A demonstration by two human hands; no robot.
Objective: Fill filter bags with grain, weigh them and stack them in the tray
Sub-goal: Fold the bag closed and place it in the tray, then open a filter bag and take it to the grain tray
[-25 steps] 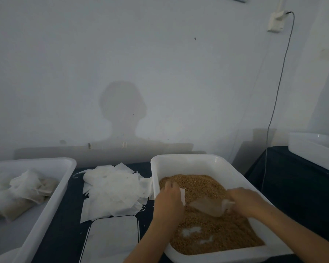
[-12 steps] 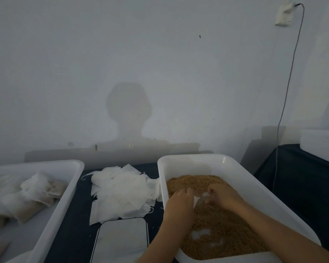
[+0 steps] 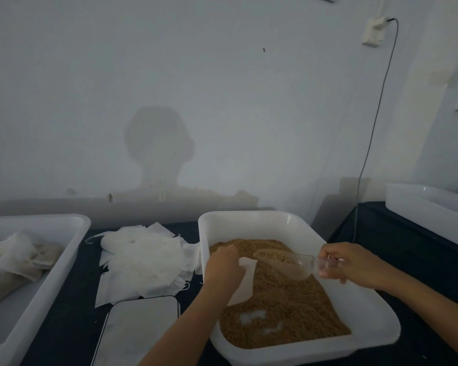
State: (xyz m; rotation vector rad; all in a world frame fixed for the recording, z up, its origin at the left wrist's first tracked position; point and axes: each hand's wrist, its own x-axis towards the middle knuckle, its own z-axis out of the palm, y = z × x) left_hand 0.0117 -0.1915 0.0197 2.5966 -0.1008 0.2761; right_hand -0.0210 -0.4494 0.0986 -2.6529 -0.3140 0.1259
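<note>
- My left hand (image 3: 224, 268) hangs over the grain tub (image 3: 251, 223), fingers curled and pinching the top of an empty filter bag (image 3: 245, 282); the bag hangs down with its lower edge touching the grain (image 3: 283, 307)
- My right hand (image 3: 347, 264) grips the handle of a clear plastic scoop (image 3: 286, 261); the scoop holds grain and is raised above the heap, its mouth pointing toward the bag, close to the bag's top edge but whether it touches I cannot tell
- The grain fills most of the tub floor; two pale patches of bare bottom show near the front
- Left of the tub, a loose pile of empty filter bags (image 3: 143, 256) lies on the dark tabletop (image 3: 66, 326); in front of the pile sits the flat scale (image 3: 140, 331), its plate bare
- At far left the stacking tray (image 3: 50, 283) holds several filled bags (image 3: 19, 262) against its far side
- Another white tub (image 3: 431, 210) stands at far right; a cable (image 3: 373, 133) drops from a wall plug
</note>
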